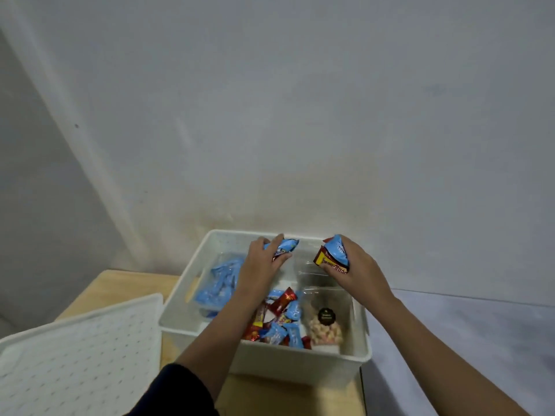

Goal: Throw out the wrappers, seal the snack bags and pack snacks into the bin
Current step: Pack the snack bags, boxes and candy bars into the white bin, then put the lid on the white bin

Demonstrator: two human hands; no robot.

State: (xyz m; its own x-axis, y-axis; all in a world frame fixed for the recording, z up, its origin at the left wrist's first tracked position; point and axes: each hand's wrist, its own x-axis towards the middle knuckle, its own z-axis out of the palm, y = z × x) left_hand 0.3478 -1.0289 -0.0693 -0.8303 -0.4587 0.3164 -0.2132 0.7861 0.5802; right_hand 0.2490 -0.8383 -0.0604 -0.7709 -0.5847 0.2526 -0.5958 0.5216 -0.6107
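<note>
Over bin (300, 360): left grip (264, 262) holds blue packets (285, 247), right grip (359, 267) clutches red+blue packets (332, 256). Prob. light, crinkly, slippery; grab mid-body, not edges.

One white plastic bin (300, 366), one white perforated lid (81, 352), at least two clear snack bags (326, 331) (219, 283), heaped blue-and-red foil packets (279, 325) uncountable.

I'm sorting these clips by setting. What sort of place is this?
Likely a plain room in a home: a wooden table against a bare white wall, holding a white plastic bin of snacks, its dotted lid alongside.
</note>
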